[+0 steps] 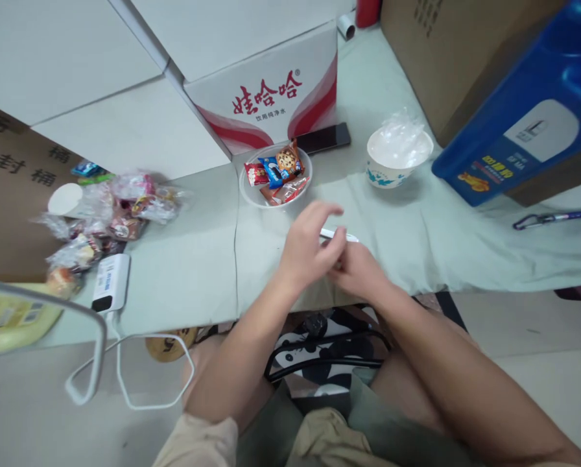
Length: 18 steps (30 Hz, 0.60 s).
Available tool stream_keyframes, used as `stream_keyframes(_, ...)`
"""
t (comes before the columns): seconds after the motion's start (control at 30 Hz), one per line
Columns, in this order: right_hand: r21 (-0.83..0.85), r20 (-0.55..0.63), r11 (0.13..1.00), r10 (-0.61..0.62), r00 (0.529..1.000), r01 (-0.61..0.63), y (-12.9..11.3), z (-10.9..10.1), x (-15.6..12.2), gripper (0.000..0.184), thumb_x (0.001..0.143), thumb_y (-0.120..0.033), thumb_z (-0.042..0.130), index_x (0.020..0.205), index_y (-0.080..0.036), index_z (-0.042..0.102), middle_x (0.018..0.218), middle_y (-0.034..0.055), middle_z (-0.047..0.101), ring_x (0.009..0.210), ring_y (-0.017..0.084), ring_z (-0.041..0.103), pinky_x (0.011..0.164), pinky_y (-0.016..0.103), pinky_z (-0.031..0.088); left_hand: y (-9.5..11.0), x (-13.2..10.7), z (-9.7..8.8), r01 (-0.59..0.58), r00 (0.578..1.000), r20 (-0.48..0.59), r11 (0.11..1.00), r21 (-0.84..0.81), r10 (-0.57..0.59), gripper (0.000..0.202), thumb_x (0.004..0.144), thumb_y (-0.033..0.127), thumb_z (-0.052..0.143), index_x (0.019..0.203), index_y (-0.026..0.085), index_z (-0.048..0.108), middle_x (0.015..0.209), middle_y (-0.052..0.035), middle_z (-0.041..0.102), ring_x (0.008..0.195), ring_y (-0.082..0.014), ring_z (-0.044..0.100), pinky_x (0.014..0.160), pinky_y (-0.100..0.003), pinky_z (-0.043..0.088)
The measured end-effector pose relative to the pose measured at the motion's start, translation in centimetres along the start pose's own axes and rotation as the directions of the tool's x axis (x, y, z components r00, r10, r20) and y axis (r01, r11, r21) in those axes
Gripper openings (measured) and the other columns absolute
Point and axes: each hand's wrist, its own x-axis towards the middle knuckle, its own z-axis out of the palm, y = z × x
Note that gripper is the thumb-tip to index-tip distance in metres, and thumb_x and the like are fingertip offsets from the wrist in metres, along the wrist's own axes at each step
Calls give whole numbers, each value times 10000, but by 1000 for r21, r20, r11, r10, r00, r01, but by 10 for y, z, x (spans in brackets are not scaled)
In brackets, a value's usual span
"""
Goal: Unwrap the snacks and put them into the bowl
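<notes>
My left hand (pixel 312 245) is over the table edge, its index finger bent and raised and its thumb apart from it. The thumb reaches across to my right hand (pixel 361 271), where the two hands meet. A slim white object (pixel 340 235) sticks out above my right hand, which is closed round it; most of it is hidden, so its kind is unclear. Just beyond my left hand stands a clear round plastic bowl (pixel 243 188) with several wrapped snacks (pixel 281 170) in red, blue and brown packets.
Behind the bowl lie a black phone (pixel 322 138) and a white-and-red carton (pixel 266 97). A paper bowl (pixel 392 170) holds clear plastic. At right are a blue jug (pixel 509 130) and a pen (pixel 556 219). Packaged snacks (pixel 120 201) and a white power bank (pixel 111 282) lie left.
</notes>
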Motion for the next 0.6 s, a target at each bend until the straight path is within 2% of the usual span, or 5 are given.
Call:
stream_keyframes(0.1, -11, -112, 989, 146, 983, -148, 3, -17, 1, 139, 854, -259, 522, 835, -219, 654, 767, 36, 707, 691, 191, 624, 659, 302, 435, -13, -65, -11, 116, 993, 7, 986, -116, -116, 107, 883, 223, 525, 966, 205, 590, 977, -56, 704, 943, -189, 662, 857, -324, 526)
stream_keyframes(0.23, -263, -341, 859, 343, 875, -440, 14, -52, 4, 162, 863, -317, 533, 845, -229, 667, 794, 49, 706, 694, 204, 608, 676, 325, 427, -33, -109, -16, 113, 990, 94, 987, -116, -102, 98, 890, 209, 519, 954, 195, 592, 921, -59, 692, 869, -188, 647, 792, -321, 520)
stream_keyframes(0.37, -490, -300, 687, 445, 844, -537, 38, -90, 31, 146, 855, -305, 569, 880, -217, 683, 869, 96, 717, 794, 242, 621, 727, 363, 434, -46, -117, -26, 31, 993, 117, 997, -70, -22, 116, 905, 212, 504, 949, 190, 610, 902, -67, 687, 855, -209, 635, 798, -353, 501)
stream_keyframes(0.47, -509, -164, 684, 518, 839, -522, 62, -113, 80, 228, 862, -288, 602, 1036, -171, 690, 1091, 159, 706, 993, 266, 634, 868, 392, 453, -53, -116, -34, 13, 990, 144, 997, -82, -1, 164, 933, 194, 455, 925, 186, 618, 880, -65, 690, 839, -203, 635, 787, -347, 491)
stream_keyframes(0.6, -553, -130, 656, 541, 831, -513, 82, -126, 144, 394, 842, -293, 653, 1194, -115, 663, 1324, 241, 604, 1163, 302, 600, 970, 437, 437, -60, -114, -38, 29, 982, 189, 999, -41, -21, 204, 942, 180, 426, 887, 183, 623, 841, -64, 678, 808, -201, 631, 750, -346, 472)
